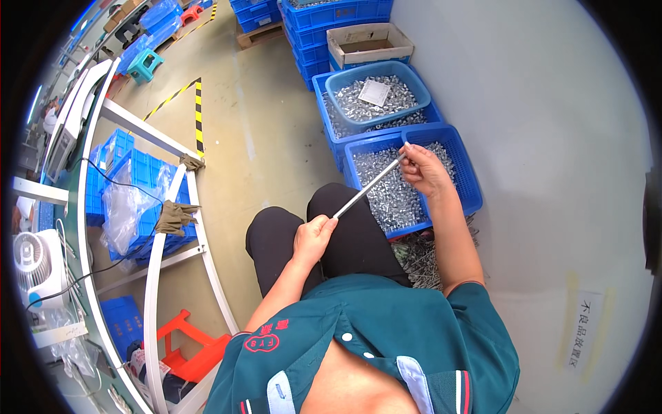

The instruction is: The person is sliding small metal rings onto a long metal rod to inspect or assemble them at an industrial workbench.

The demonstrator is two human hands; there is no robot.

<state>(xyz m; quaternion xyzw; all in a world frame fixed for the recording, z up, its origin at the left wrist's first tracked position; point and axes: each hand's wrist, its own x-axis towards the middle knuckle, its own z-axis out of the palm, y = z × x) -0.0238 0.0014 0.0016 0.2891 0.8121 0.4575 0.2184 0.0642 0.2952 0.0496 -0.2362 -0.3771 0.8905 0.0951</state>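
Head view: a rod slants between left hand, gripping it, and right hand, pinching it.

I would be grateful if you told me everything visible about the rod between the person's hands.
The rod is slim, straight and silvery, apparently metal, with no bend visible. It slants up from the left hand to the right hand, gripped near each end. In the picture, it crosses the right thigh and a blue bin of small metal parts. Its ends are too obscured to describe.
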